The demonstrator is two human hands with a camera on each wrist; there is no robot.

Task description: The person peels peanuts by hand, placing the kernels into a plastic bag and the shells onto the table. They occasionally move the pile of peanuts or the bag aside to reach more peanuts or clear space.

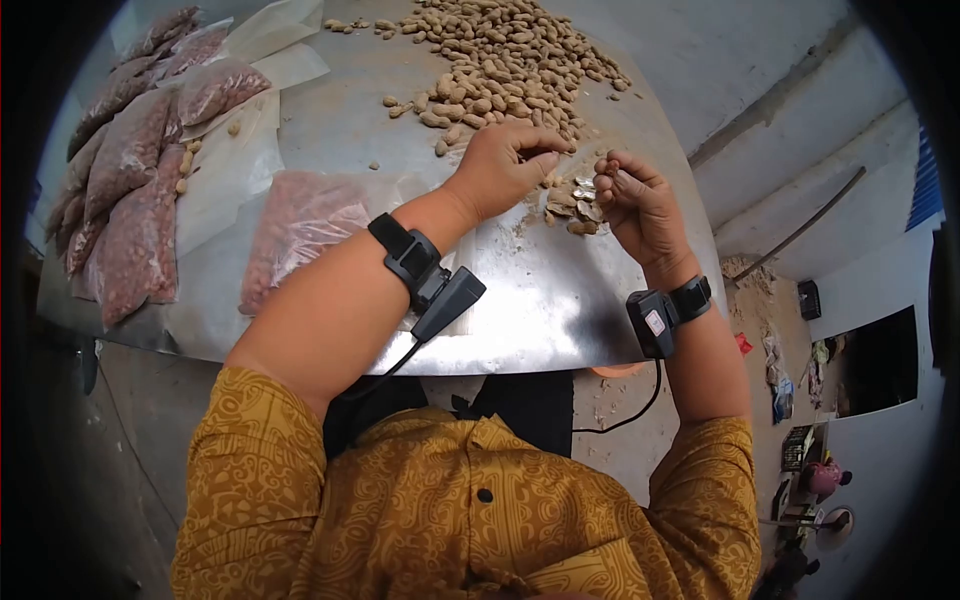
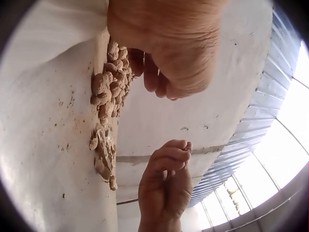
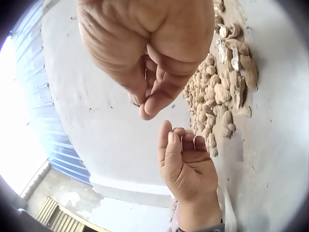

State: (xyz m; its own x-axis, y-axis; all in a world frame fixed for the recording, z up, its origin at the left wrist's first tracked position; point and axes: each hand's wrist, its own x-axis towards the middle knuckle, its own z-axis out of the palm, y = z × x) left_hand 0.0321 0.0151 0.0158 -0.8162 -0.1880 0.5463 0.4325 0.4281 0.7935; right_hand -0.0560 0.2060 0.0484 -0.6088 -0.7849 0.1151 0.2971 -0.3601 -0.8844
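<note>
My left hand (image 1: 508,168) hovers beside the peanut pile (image 1: 500,75), its fingers loosely bent. In the right wrist view the left hand's thumb (image 3: 173,152) stands near the bent fingers, and nothing shows between them. To its right, my right hand (image 1: 645,210) pinches a small reddish-brown peanut piece (image 1: 609,169) between thumb and fingertips, above the broken shells (image 1: 572,205). The left wrist view shows the right hand (image 2: 166,181) raised apart from the left hand (image 2: 169,43). Both hands are off the tabletop.
On the metal table (image 1: 520,300), a clear bag of reddish kernels (image 1: 300,235) lies left of my left forearm. Several more filled bags (image 1: 130,170) are piled at the far left, beside flat empty bags (image 1: 235,160). The table's rounded near edge is by my waist.
</note>
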